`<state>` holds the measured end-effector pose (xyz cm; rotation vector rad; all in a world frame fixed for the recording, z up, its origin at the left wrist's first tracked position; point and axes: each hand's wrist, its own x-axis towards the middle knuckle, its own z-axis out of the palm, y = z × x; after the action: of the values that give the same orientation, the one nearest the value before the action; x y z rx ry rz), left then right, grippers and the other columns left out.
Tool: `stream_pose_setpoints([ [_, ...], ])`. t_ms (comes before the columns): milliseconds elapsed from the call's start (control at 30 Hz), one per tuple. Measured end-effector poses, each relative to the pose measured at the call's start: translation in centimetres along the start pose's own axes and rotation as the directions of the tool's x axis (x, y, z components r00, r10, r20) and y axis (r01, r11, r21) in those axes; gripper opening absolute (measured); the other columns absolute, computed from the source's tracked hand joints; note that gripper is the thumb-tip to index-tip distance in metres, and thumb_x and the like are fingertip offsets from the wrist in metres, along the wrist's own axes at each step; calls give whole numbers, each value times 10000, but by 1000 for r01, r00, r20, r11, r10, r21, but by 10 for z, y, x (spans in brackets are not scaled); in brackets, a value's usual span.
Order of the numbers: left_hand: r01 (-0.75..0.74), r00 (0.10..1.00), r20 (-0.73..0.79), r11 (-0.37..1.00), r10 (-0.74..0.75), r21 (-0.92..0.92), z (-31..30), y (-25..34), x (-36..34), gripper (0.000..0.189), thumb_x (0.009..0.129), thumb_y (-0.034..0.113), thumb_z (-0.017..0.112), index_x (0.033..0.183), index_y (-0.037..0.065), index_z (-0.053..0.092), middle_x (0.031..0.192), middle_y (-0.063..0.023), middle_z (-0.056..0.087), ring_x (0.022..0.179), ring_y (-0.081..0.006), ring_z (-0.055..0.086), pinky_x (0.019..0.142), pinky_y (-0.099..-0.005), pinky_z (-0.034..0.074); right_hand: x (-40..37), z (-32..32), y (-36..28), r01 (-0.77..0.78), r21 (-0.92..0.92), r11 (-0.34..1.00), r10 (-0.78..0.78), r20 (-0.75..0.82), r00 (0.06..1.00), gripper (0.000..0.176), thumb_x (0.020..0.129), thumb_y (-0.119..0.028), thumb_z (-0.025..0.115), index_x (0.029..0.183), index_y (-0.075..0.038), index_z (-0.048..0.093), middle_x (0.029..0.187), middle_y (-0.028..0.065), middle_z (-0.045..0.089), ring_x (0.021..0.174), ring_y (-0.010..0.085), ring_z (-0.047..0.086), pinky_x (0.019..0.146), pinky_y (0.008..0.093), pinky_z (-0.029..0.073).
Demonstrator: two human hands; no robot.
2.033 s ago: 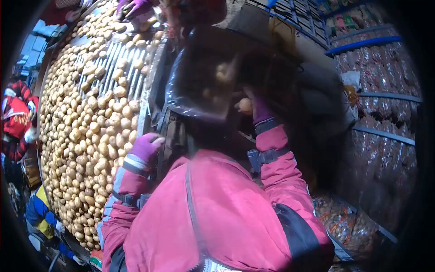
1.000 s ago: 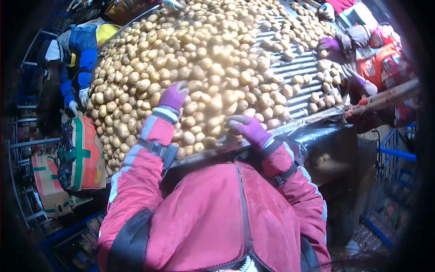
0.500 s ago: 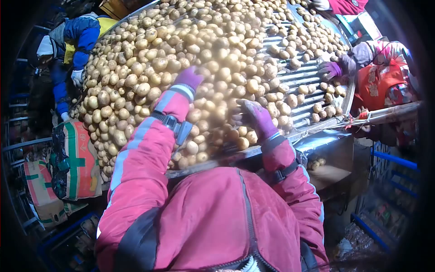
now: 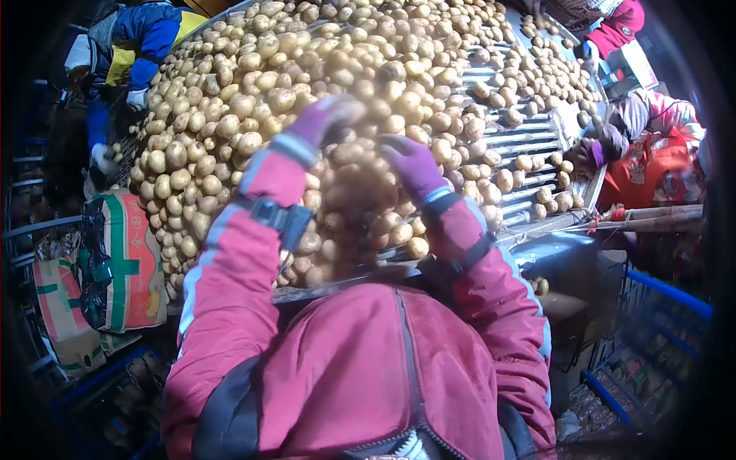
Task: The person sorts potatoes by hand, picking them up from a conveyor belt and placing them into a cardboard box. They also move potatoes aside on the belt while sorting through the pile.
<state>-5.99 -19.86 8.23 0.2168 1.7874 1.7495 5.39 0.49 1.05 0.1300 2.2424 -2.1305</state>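
Note:
A large heap of potatoes (image 4: 253,100) covers the sorting table in front of me. My left hand (image 4: 328,119), in a purple glove with greyish fingers, reaches over the middle of the heap, fingers stretched to the right and slightly blurred. Close by on the right, my right hand (image 4: 414,165), gloved the same way, is over the potatoes with its fingers extended toward the left one. No potato shows in either hand's grip. Between my forearms, nearer my body, a blurred, darker patch holds fewer potatoes (image 4: 418,248).
Metal slats (image 4: 529,134) show at the right. A person in blue (image 4: 146,46) works at the left; another in a red apron (image 4: 648,161) reaches in at the right. Printed sacks (image 4: 126,261) stand at left, blue crates (image 4: 667,291) at lower right.
My hands have come closer together: the right moved up and left, the left a little up and right. Potatoes near my side of the table have thinned. The co-worker's hand at right drew back.

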Motion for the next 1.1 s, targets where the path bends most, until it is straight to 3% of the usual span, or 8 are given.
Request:
stream_pose_setpoints([
  [200, 55, 993, -99, 987, -71, -153, -10, 2, -69, 651, 927, 225, 585, 1496, -14, 379, 1376, -109, 573, 976, -193, 675, 880, -322, 558, 43, 77, 34, 314, -553, 772, -177, 287, 941, 258, 863, -179, 599, 1075, -87, 714, 984, 172, 716, 893, 353, 689, 762, 435, 557],
  [333, -40, 993, -110, 994, 29, -101, -13, -11, -94, 683, 904, 266, 590, 1491, -20, 391, 1437, -116, 527, 1047, -193, 653, 890, -314, 551, 42, 70, -44, 266, -772, 577, 147, 419, 896, 286, 832, -203, 649, 1086, -84, 703, 923, 165, 715, 835, 301, 702, 705, 416, 564],
  [433, -31, 987, -163, 997, 19, -69, 2, 8, -112, 676, 918, 275, 580, 1496, -17, 385, 1508, -126, 459, 1168, -200, 605, 922, -322, 545, 52, 51, 5, -79, -245, 966, 174, 395, 902, 342, 847, -292, 710, 1116, -80, 699, 971, 134, 716, 952, 233, 683, 789, 384, 565],
  [567, -19, 985, -171, 994, 0, -112, 23, 7, -117, 635, 924, 183, 617, 1495, 11, 399, 1407, -153, 527, 1005, -235, 686, 898, -345, 566, -4, 4, -23, -504, 397, 767, 273, 510, 816, 400, 893, -355, 719, 1198, -99, 686, 1010, 86, 709, 964, 225, 671, 886, 356, 555],
  [667, -145, 989, 1, 989, 145, -15, 59, 2, -105, 677, 898, 171, 661, 1488, -16, 386, 1467, -155, 469, 1298, -248, 517, 1034, -372, 488, -31, -10, 32, -73, 97, 993, 7, 558, 830, 320, 879, -317, 732, 1081, -76, 670, 942, 60, 690, 885, 201, 651, 777, 366, 539],
  [733, -271, 959, 147, 932, 241, 240, 78, -26, -90, 819, 861, 317, 717, 1512, -13, 345, 1465, -154, 455, 1332, -233, 469, 1106, -346, 403, -61, -32, 3, 456, -331, 826, -269, 479, 836, 246, 869, -257, 727, 892, -43, 606, 821, 61, 633, 741, 182, 564, 662, 405, 480],
  [967, -394, 894, 405, 764, 191, 511, 218, -38, -108, 832, 904, 300, 631, 1553, -30, 228, 1564, -221, 357, 1464, -299, 338, 1182, -365, 283, -178, -105, 1, 80, 218, 973, -106, 111, 988, 257, 691, -152, 787, 893, -67, 654, 920, 150, 637, 777, 358, 619, 646, 442, 501],
  [1100, -556, 789, 590, 612, 174, 563, 288, -57, -122, 864, 823, 242, 713, 1512, -69, 295, 1535, -285, 359, 1439, -371, 361, 1182, -412, 293, -249, -142, 33, 491, -384, 782, -531, 3, 848, 141, 774, -90, 728, 881, -70, 638, 907, 109, 625, 791, 314, 604, 704, 404, 510],
])
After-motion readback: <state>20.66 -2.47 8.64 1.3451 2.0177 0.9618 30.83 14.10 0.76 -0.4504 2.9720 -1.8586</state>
